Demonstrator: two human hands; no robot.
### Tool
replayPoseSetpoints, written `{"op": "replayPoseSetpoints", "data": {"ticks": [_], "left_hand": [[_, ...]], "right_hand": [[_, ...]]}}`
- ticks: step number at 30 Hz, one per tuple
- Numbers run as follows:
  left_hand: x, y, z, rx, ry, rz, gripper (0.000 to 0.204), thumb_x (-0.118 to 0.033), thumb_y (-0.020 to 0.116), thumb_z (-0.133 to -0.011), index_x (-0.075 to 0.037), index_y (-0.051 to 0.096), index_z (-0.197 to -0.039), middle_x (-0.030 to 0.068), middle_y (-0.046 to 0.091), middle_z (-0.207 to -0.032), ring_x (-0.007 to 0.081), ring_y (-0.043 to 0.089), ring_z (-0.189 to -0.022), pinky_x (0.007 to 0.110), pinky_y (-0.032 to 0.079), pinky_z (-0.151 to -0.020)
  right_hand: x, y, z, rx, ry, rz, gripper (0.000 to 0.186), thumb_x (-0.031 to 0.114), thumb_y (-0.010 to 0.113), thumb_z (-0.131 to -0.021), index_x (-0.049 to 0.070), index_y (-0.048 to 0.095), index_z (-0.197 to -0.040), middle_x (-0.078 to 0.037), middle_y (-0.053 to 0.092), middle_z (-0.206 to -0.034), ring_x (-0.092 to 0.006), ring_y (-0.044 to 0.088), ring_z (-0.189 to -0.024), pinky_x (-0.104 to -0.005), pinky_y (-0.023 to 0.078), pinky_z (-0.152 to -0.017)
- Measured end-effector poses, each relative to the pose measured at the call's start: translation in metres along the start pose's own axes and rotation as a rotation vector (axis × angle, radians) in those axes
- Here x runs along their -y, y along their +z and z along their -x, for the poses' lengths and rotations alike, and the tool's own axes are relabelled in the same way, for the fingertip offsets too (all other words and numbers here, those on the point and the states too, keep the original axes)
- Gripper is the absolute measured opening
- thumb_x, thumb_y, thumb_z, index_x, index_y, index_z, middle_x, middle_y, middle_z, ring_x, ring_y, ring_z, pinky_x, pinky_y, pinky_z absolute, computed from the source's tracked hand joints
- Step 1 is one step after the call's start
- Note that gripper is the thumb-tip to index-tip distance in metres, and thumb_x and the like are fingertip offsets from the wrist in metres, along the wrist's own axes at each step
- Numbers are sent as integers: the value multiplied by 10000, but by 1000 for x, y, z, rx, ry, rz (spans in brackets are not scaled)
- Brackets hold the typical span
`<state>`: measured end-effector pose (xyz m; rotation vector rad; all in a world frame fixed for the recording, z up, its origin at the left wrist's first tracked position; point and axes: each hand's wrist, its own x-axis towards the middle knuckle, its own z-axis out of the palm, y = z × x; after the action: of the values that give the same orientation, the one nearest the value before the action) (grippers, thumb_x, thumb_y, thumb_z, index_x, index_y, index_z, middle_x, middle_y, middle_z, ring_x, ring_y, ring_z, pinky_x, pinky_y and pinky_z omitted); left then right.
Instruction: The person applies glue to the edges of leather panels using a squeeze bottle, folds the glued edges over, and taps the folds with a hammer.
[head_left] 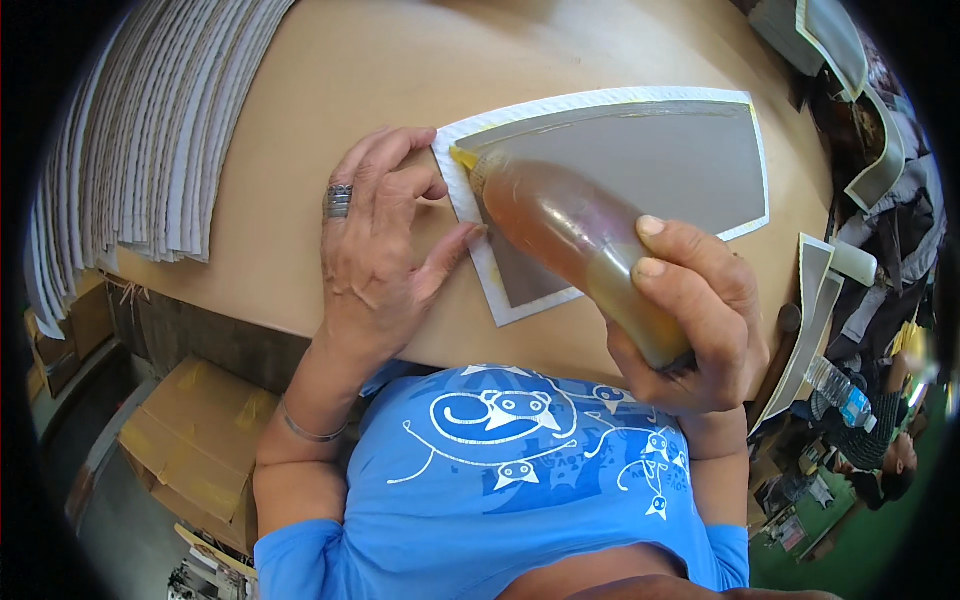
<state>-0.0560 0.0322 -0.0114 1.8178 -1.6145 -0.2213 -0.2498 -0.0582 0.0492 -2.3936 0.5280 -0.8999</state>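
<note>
A grey panel (620, 160) with a white border lies flat on the table. My right hand (700, 310) is wrapped round a translucent squeeze glue bottle (560, 220) holding amber liquid. The bottle is tilted, and its yellow tip points down at the panel's white left border. Glossy yellowish traces run along parts of the border. At the panel's left edge is my left hand (385, 230), its fingers apart and holding nothing. Its thumb and fingertips rest at the border, one on each side of the bottle's tip.
A fanned row of white-edged sheets (170, 130) covers the table's left end. A cardboard box (200, 440) stands below the table at the left. Bordered pieces (800, 325), a plastic bottle (840, 390) and dark cloth lie at the right, with another person (870, 440) beyond.
</note>
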Motion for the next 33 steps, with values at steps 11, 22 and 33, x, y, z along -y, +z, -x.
{"op": "replayPoseSetpoints", "data": {"ticks": [11, 22, 33], "left_hand": [[0, 0, 0, 10, -4, -15, 461, -73, 763, -587, -67, 472, -945, 144, 478, -1199, 340, 437, -1129, 404, 358, -928], [-1, 1, -3, 3, -13, 21, 495, -77, 772, -581, -64, 468, -973, 149, 486, -1206, 361, 434, -1135, 409, 349, -946], [-5, -1, -2, 48, -52, -25, 436, -60, 748, -633, -69, 442, -943, 154, 503, -1204, 339, 429, -1159, 377, 409, -893]], "right_hand": [[-7, 9, 0, -53, -106, 35, 410, -43, 657, -567, 27, 575, -962, -174, 583, -945, -313, 606, -684, -373, 526, -599], [-6, 8, -6, -91, -46, 34, 402, -52, 668, -565, 38, 587, -948, -160, 585, -943, -293, 609, -684, -374, 525, -617], [-15, -21, 4, -70, 49, 260, 438, -63, 713, -601, 23, 535, -993, -208, 611, -952, -291, 607, -852, -346, 511, -727]]}}
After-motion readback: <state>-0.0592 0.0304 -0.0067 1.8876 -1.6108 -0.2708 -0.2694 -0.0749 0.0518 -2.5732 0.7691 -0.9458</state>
